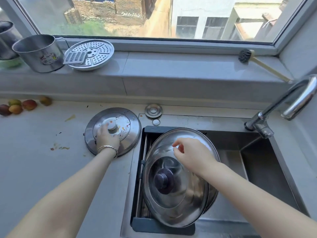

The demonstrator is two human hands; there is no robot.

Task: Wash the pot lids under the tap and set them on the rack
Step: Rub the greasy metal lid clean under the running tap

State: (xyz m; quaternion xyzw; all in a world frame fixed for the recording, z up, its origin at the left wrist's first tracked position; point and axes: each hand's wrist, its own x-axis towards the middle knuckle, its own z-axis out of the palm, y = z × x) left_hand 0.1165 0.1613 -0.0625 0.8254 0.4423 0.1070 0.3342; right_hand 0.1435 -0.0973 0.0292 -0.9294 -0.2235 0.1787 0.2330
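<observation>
Gripping the stained lid [130, 134] by its pale knob [112, 126] with the left hand [106, 137], fingers curled round it, flat on the counter [42, 160] just left of the sink [257, 169]. Hovering over the big lid [171, 203] with the right hand [192, 152], fingers loosely curled, tips close, holding nothing. Resting there on the rack [151, 225] across the sink, dark knob [162, 181] up, apart from the tap [291, 100].

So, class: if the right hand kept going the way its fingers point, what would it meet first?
Most likely the rear lid on the rack, just beneath the right hand; if it clears that, the soiled lid beyond. Height is unclear.
</observation>
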